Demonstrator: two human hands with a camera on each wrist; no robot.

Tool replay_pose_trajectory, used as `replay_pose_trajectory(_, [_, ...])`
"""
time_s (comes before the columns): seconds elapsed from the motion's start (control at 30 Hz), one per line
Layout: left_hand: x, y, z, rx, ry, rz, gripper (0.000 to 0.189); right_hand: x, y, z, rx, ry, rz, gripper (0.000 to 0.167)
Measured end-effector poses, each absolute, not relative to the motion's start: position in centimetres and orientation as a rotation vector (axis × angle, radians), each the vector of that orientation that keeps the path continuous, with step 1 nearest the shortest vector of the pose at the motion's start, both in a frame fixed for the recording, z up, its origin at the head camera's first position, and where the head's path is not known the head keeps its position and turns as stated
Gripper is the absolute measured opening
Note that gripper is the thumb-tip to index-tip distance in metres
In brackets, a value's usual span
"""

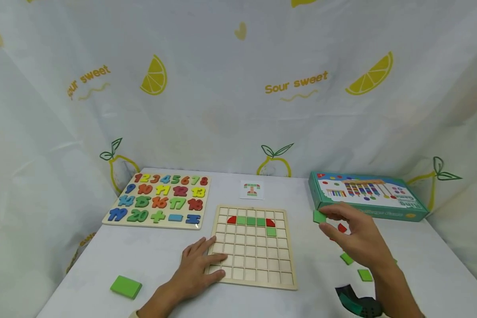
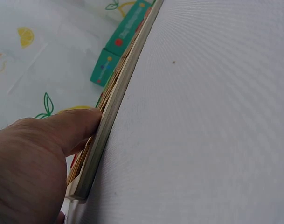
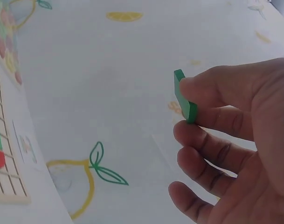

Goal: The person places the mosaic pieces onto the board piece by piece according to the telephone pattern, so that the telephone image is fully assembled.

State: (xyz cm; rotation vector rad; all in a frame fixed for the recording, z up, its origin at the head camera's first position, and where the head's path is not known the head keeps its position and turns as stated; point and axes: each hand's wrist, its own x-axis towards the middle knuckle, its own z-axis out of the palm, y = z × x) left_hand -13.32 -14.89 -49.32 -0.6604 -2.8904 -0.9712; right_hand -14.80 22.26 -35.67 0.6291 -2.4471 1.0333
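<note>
My left hand (image 1: 194, 269) rests with spread fingers on the left edge of a wooden grid board (image 1: 260, 264). In the left wrist view, its thumb (image 2: 79, 126) lies against the board's rim (image 2: 114, 100). To the right of the board, my right hand (image 1: 357, 238) is raised, pinching a green square tile (image 1: 319, 217) between thumb and fingers. The right wrist view shows this tile (image 3: 182, 100) edge-on. On the board's upper rows sit several green squares (image 1: 251, 221) in a line between two red quarter-round tiles (image 1: 270, 223), with one green square (image 1: 271, 231) under the right red one.
A pattern card (image 1: 251, 190) lies behind the board. At the back left is a number puzzle (image 1: 151, 223); a green game box (image 1: 371, 196) stands back right. Loose green tiles (image 1: 365, 275) and red pieces (image 1: 342, 228) lie around my right hand. A green block (image 1: 126, 287) is front left.
</note>
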Motion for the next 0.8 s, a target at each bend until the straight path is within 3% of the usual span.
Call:
replay_pose_trajectory(0.33, [-13.3,-14.8,-49.2,-0.659,-2.865,-0.983,0.038,-16.4,16.7,-35.8,0.718,-2.326,1.201,0.028])
replay_pose_trajectory(0.8, [-13.3,-14.8,-49.0,-0.657,-2.875,-0.974,0.038,-19.3,10.0,-39.0,0.768,-2.301,1.397,0.027])
